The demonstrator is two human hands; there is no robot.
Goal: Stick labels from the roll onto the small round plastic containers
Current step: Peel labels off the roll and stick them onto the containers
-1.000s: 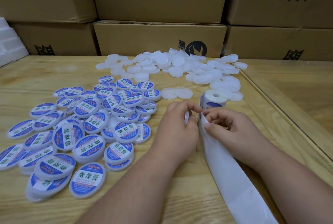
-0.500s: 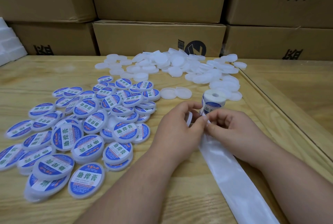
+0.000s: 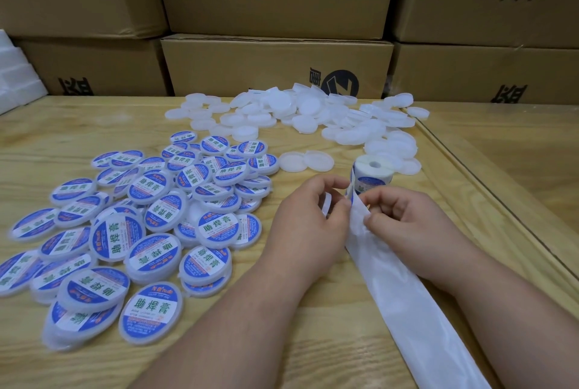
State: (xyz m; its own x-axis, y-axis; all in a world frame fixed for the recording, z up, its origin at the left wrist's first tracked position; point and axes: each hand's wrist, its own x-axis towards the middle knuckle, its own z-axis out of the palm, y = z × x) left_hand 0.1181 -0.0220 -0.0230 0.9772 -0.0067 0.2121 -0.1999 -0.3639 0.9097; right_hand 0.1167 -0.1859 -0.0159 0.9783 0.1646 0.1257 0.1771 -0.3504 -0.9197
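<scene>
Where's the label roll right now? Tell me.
In the head view, the label roll stands right of centre on the wooden table, just beyond the right hand, beside the unlabelled containers.

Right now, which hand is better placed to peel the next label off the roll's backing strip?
Right hand, probably: it pinches the backing strip just below the label roll. The left hand already holds a plain container.

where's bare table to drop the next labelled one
Bare wood lies at far left, between the labelled containers and the cardboard boxes, and near, between those containers and the left forearm. Crowded: the unlabelled pile and around the label roll.
</scene>
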